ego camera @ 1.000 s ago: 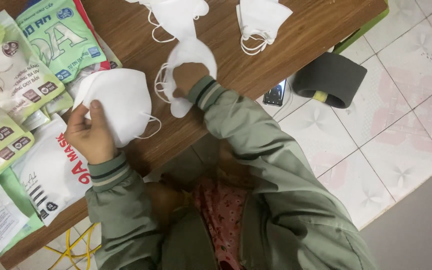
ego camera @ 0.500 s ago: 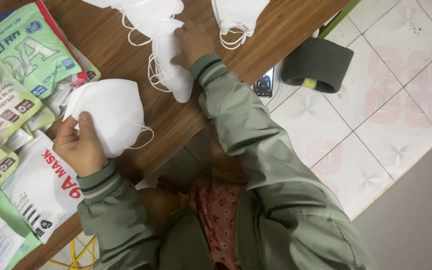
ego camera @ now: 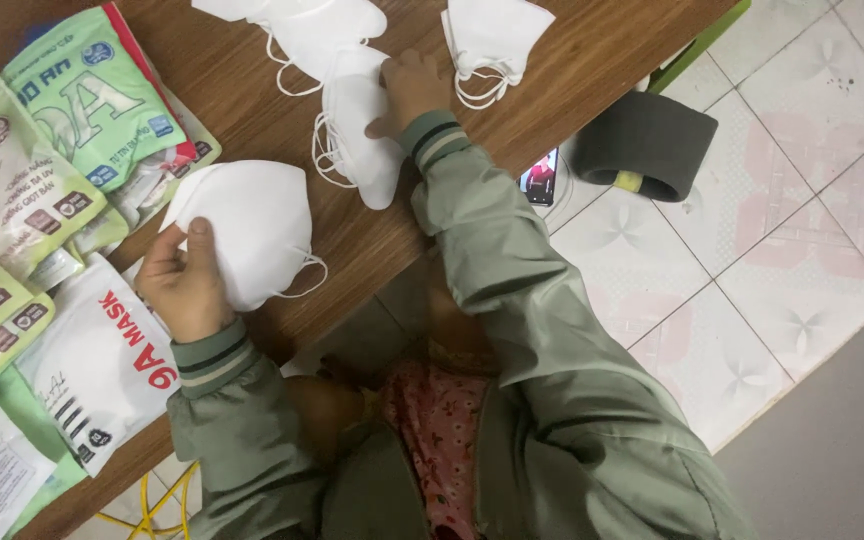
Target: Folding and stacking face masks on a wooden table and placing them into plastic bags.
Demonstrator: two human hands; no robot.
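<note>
Gripping white mask (ego camera: 247, 230), left hand (ego camera: 184, 285); right hand (ego camera: 407, 90) fingertips hidden on mask pile (ego camera: 357, 130).

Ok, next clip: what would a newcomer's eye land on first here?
Probably the white folded mask that the left hand holds over the near edge of the wooden table. Next, the right hand reaching across to a pile of white masks further along the tabletop. The green and white mask packets heaped at the left end also stand out.
</note>
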